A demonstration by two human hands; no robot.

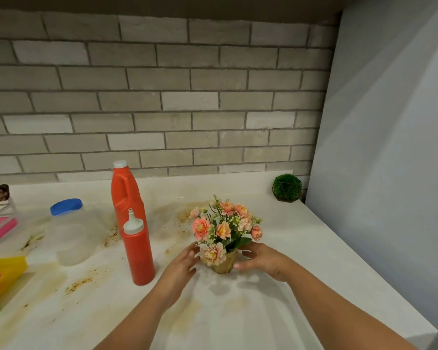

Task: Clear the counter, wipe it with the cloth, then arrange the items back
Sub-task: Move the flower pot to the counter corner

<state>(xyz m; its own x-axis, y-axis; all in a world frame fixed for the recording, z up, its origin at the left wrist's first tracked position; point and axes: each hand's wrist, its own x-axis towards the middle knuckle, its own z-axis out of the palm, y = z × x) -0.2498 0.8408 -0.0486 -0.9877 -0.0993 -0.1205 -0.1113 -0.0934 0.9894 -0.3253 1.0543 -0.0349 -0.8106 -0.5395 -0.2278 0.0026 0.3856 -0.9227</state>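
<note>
Set at both sides of the pot (224, 264) with open fingers (191, 252): left hand (183, 263) and right hand (262, 261), no grip yet. Likely so as to lift it upright off the dirty desk (319, 251).

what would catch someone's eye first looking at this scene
The small pot of pink-orange flowers in the middle of the counter draws the eye first, with the left hand and right hand open on either side of its base. Just left of it stand two bright red containers, a squeeze bottle in front of a taller handled bottle. Brown stains speckle the white surface around them.
</note>
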